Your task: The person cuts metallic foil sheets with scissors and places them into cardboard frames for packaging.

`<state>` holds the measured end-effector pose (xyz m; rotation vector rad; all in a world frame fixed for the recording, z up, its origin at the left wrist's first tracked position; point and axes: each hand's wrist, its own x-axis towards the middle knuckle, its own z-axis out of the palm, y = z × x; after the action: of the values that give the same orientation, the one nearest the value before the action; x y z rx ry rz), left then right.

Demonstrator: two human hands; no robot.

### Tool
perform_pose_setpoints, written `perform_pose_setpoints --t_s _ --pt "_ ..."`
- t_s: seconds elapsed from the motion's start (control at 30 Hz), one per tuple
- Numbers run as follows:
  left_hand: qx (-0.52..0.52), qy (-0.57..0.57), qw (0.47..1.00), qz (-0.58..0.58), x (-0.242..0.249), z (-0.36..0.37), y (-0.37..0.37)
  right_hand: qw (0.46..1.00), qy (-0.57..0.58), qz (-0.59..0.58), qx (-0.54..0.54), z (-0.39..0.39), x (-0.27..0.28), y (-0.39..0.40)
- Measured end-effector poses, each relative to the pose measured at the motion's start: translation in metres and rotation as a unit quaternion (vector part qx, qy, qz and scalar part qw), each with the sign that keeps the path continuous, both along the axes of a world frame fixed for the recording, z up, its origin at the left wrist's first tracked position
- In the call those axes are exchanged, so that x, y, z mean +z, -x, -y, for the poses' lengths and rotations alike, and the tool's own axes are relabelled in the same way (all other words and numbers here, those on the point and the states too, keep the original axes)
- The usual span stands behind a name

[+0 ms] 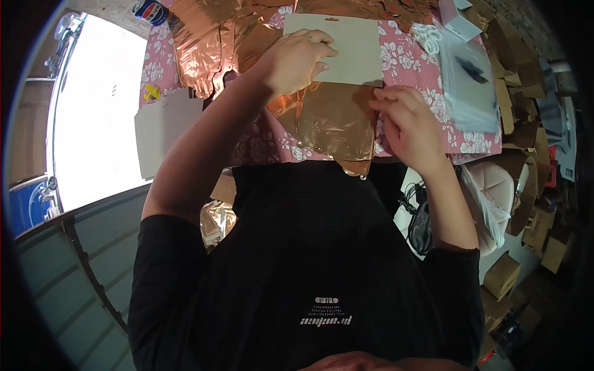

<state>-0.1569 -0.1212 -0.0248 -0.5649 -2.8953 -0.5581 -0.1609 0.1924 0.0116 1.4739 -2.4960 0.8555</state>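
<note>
A pale cardboard card [356,52] with a hanger slot lies on the table, over the top of a shiny copper-coloured foil sheet [340,117]. My left hand [301,59] rests on the card's left side, its fingers apart. The foil hangs down past the table's front edge, its lower end uneven. At the right edge of the foil, just below the card's corner, my right hand [408,120] has its fingertips pinched on the foil. More copper foil [207,52] is spread across the far left of the table.
The table has a pink floral cloth [396,52]. Clear plastic bags [467,86], white string [427,38] and a white box [458,20] lie right. On the left are a Pepsi can [150,12], more cards [167,130] and a yellow clip [151,93]. Cardboard boxes [502,275] crowd the right side.
</note>
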Motion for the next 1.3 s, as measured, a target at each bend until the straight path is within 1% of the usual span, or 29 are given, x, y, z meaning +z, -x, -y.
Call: perform_pose_setpoints --t_s 0.07,0.13,0.17,0.23,0.33,0.43,0.67,0.73,0.77,0.83,0.87,0.93,1.0,1.07,1.1,1.17,1.2,1.27,1.3 --pt "-0.003 0.001 1.000 -0.002 0.000 0.001 0.001 1.000 -0.017 -0.013 0.003 -0.003 -0.001 -0.005" --pt "-0.005 0.003 1.000 -0.004 0.003 0.000 0.001 0.998 -0.047 -0.004 0.035 -0.003 0.001 -0.008" --pt "-0.002 0.007 1.000 0.005 0.005 -0.001 0.000 0.998 -0.047 -0.004 0.035 -0.002 0.003 -0.010" --pt "0.003 0.012 1.000 0.013 0.006 0.000 0.000 0.994 -0.046 -0.032 0.097 0.002 0.009 -0.010" --pt "0.000 0.011 1.000 0.008 0.006 -0.001 -0.001 0.990 -0.050 -0.064 0.119 0.008 0.008 -0.006" --pt "0.015 0.015 1.000 0.014 0.007 -0.001 -0.001 0.984 -0.069 -0.087 0.140 0.005 -0.002 0.004" --pt "0.007 0.014 1.000 0.016 0.007 0.000 -0.001 0.982 -0.064 -0.104 0.142 0.002 -0.013 0.013" --pt "0.009 0.014 1.000 0.016 0.008 0.000 0.000 0.984 -0.064 -0.010 0.167 0.006 0.001 0.006" --pt "0.005 0.019 1.000 0.012 0.008 0.001 0.000 0.984 -0.063 -0.009 0.168 0.007 0.006 -0.001" --pt "0.002 0.022 1.000 0.010 0.006 0.001 -0.001 0.982 -0.062 0.085 0.155 0.009 0.014 -0.016" --pt "0.003 0.015 1.000 0.014 0.006 0.002 0.000 0.982 -0.062 0.085 0.156 0.010 0.014 -0.018" --pt "0.002 0.008 1.000 0.018 0.005 0.002 0.001 0.971 -0.168 0.060 0.159 0.010 0.012 -0.020" --pt "0.009 0.011 1.000 0.018 0.003 0.002 0.001 0.969 -0.180 0.072 0.152 0.009 0.008 -0.021" --pt "0.008 0.013 1.000 0.015 0.002 0.002 0.001 0.972 -0.188 0.035 0.138 0.008 0.005 -0.023" --pt "0.006 0.014 1.000 0.011 0.002 0.002 0.002 0.972 -0.188 0.036 0.138 0.007 0.002 -0.023" --pt "0.004 0.011 1.000 0.015 0.001 0.002 0.003 0.975 -0.135 0.056 0.167 0.002 -0.002 -0.020" --pt "0.002 0.009 1.000 0.017 0.002 0.003 0.003 0.975 -0.135 0.055 0.168 0.001 -0.002 -0.018" --pt "0.004 0.012 1.000 0.015 0.002 0.003 0.002 0.976 -0.059 0.085 0.189 -0.001 -0.001 -0.012" --pt "0.005 0.014 1.000 0.013 0.001 0.003 0.002 0.976 -0.058 0.085 0.190 0.000 0.000 -0.010"
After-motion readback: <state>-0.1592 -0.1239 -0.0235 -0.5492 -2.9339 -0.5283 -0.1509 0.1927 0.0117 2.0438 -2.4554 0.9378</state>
